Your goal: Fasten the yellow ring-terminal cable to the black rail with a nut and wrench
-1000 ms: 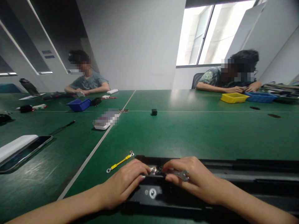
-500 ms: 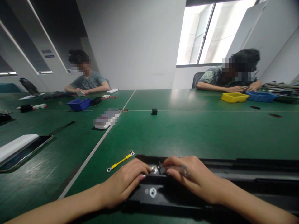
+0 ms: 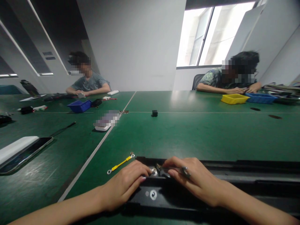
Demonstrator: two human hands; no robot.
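A long black metal channel point(image 3: 173, 190) lies along the near side of the table. Inside its left end is a shiny round fitting point(image 3: 154, 171), likely a nut with a washer. My left hand point(image 3: 127, 178) rests over the channel's left end, fingertips closed together against the fitting; whatever they pinch is hidden. In my right hand point(image 3: 194, 179) is a metal wrench point(image 3: 186, 171), held between thumb and fingers, with its jaw end close beside the fitting. A yellow cable with ring terminals point(image 3: 120, 164) lies on the table just beyond my left hand, a small nut or washer by its far end.
On the green table point(image 3: 187, 134) are a small black block point(image 3: 154, 113), a white device point(image 3: 106, 120) and a phone point(image 3: 25, 156). Blue bin point(image 3: 79, 106) and yellow bin point(image 3: 235, 99) stand farther off. Two people sit across the table, hands at work.
The wrench has turned slightly in my right hand, and its jaw end now shows more plainly by the fitting. My left hand stays in place. The view has shifted a little.
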